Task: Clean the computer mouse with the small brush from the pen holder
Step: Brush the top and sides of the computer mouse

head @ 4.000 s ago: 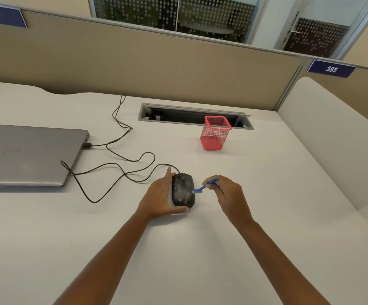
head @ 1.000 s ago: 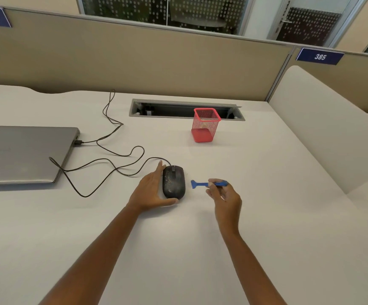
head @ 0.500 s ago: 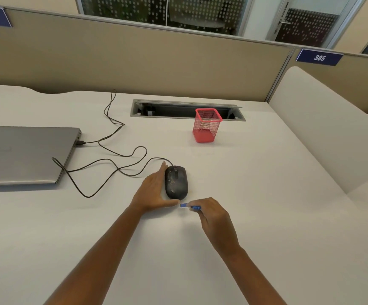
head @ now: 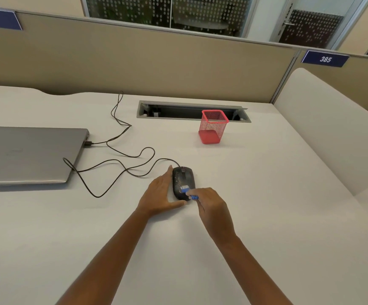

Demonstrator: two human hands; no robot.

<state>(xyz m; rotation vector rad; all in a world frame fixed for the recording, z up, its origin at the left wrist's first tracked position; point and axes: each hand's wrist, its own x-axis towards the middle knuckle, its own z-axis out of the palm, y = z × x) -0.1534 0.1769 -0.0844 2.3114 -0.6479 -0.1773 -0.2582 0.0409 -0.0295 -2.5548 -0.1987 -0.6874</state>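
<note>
A black wired computer mouse [head: 183,179] speckled with dust lies on the white desk [head: 266,216]. My left hand [head: 160,195] steadies it, fingers straight along its left side and thumb at its near end. My right hand [head: 209,205] pinches the small blue brush [head: 187,192], whose head lies on the rear part of the mouse's top. Most of the brush handle is hidden in my fingers. The red mesh pen holder [head: 213,126] stands farther back, to the right of the mouse, and looks empty.
A shut grey laptop [head: 29,155] lies at the left, with the mouse cable [head: 121,164] looping from its side to the mouse. An open cable tray slot [head: 178,111] runs behind the pen holder. Beige partitions [head: 134,62] wall off the desk's back and right.
My right hand has swung the brush from beside the mouse round to its near end and onto its top. My left hand has stayed on the mouse.
</note>
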